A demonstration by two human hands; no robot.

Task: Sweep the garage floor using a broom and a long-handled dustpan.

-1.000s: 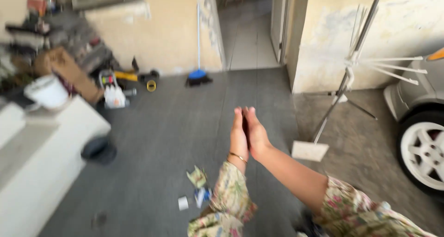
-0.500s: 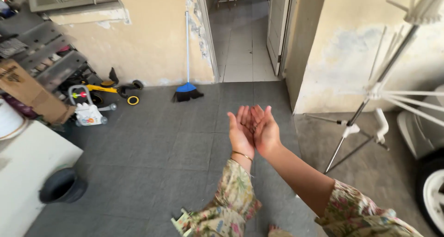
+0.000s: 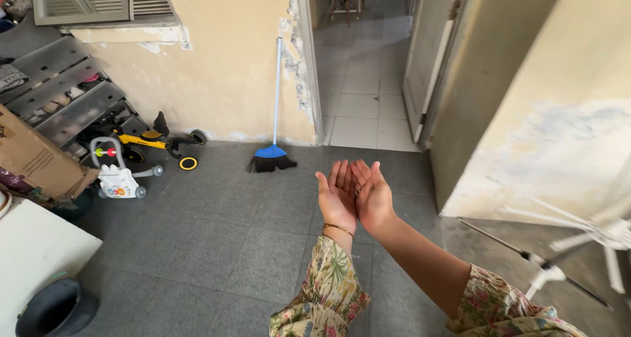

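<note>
The left hand point(image 3: 337, 202) and right hand point(image 3: 373, 198) are cupped side by side, palms up, each grip open and empty — held out above the grey tiled floor point(image 3: 217, 238), well short of the blue-headed broom point(image 3: 271, 154) leaning on the yellow wall.

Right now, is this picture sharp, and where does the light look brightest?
Head view: mostly sharp on the left hand, right hand and broom; the white rack at right is smeared by motion; daylight is brightest on the tiled floor beyond the doorway.
</note>
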